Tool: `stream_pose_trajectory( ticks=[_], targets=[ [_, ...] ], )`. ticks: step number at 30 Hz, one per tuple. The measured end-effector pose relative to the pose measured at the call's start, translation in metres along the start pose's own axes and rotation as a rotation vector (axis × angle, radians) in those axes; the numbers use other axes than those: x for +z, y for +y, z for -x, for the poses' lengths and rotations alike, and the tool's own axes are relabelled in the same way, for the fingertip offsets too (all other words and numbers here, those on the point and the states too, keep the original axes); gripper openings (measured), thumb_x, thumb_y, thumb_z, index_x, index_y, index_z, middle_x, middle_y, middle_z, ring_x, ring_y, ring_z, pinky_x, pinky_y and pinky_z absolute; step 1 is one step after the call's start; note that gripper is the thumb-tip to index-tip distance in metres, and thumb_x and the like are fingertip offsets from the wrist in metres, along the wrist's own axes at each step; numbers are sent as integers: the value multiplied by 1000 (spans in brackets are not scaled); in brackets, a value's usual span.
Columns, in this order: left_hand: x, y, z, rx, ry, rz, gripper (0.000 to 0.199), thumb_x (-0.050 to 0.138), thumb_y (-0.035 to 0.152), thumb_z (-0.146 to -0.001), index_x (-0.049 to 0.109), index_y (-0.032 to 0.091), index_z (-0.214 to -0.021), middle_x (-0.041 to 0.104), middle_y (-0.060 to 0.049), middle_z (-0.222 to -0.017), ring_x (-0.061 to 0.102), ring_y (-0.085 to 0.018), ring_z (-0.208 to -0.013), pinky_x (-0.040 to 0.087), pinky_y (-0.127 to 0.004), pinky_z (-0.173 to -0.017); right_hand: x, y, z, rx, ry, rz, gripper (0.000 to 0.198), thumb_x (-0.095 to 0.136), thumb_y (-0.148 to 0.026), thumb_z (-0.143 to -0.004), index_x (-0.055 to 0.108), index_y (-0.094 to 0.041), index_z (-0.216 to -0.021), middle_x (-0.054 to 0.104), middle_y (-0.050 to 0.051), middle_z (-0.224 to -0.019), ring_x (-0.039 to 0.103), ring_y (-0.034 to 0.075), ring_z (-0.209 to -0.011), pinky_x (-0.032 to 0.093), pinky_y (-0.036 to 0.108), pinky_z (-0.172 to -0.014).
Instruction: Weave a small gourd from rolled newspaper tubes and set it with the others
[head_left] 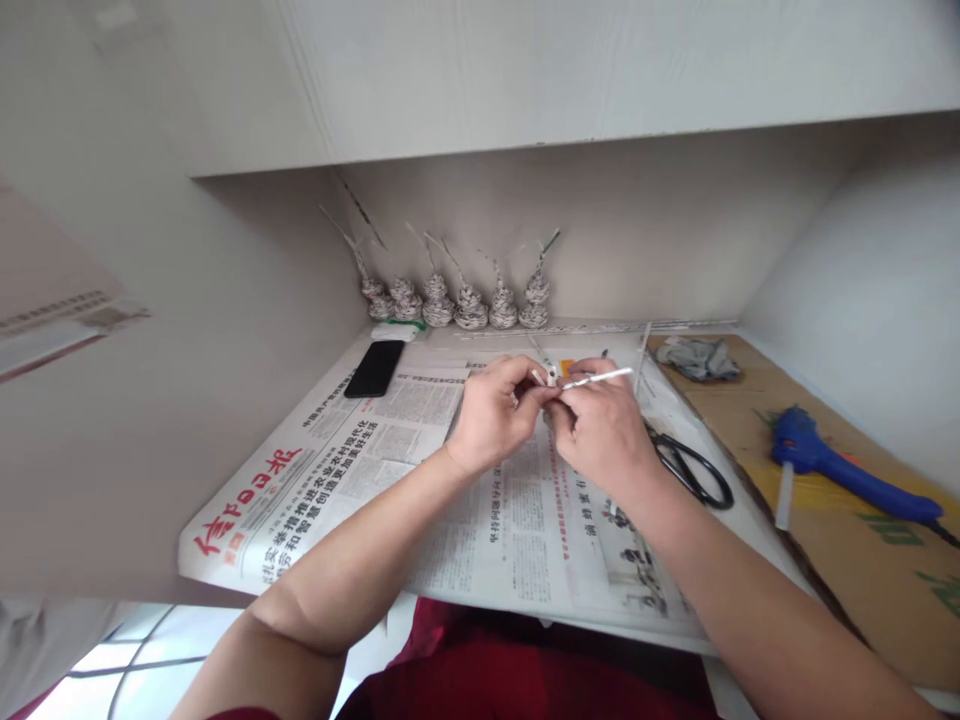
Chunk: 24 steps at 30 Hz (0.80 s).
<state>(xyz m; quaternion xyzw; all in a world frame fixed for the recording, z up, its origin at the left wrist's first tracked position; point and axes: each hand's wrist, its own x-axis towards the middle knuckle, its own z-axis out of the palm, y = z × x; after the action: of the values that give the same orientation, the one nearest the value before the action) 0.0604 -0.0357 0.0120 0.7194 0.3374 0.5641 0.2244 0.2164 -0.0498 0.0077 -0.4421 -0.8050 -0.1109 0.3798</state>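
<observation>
Above the newspaper, my two hands meet at a small bundle of rolled paper strips. My left hand pinches the strips from the left, thumb and index finger together. From the right, the fingers of my right hand close on the same strips. One white printed strip sticks out to the right over my right hand, and a short end points up between the fingertips. The fingers hide most of the place where the strips cross.
Several gourd-shaped woven paper pieces stand along the back wall. A black phone lies at left. At right are black-handled scissors, a blue glue gun and a crumpled grey cloth on cardboard. A shelf overhangs the back.
</observation>
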Motion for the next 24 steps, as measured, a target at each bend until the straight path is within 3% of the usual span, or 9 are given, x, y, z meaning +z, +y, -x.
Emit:
stream_pose_trajectory(
  ticks=[5,8,11,15,24],
  targets=[
    [1,-7,-8,-297,-32,327,21,75,31,-78,62,15,-75,63,0,-69,56,-9,-58,49,-21,-52,6,0,1,56,88,-115,6,62,-18,-88,68,-19,-87,72,9,-87,60,28,-93,49,41,-84],
    [2,-8,-10,-418,-18,483,30,81,37,-73,63,13,-78,66,-2,-73,62,-11,-63,56,-23,-56,3,-3,1,202,207,-264,10,71,-24,-84,70,-23,-94,73,6,-94,63,25,-95,50,39,-85],
    [2,-6,-10,-491,-28,588,36,85,40,-67,64,12,-78,69,-3,-76,67,-14,-70,61,-28,-65,-2,-5,0,372,200,-461,8,69,-30,-87,73,-25,-91,74,3,-92,65,21,-86,50,36,-80],
    [2,-5,-9,-530,-30,642,38,88,40,-64,64,12,-75,69,-4,-75,68,-14,-71,62,-29,-69,-3,-5,-3,497,155,-617,8,71,-31,-83,75,-23,-83,75,2,-85,62,17,-70,49,32,-69],
    [-1,-2,-11,-479,-69,663,34,84,40,-70,66,12,-77,69,-3,-75,68,-13,-72,63,-31,-74,-3,-8,-2,532,210,-623,10,71,-31,-83,73,-22,-81,73,1,-79,58,15,-67,46,30,-67]
  ],
)
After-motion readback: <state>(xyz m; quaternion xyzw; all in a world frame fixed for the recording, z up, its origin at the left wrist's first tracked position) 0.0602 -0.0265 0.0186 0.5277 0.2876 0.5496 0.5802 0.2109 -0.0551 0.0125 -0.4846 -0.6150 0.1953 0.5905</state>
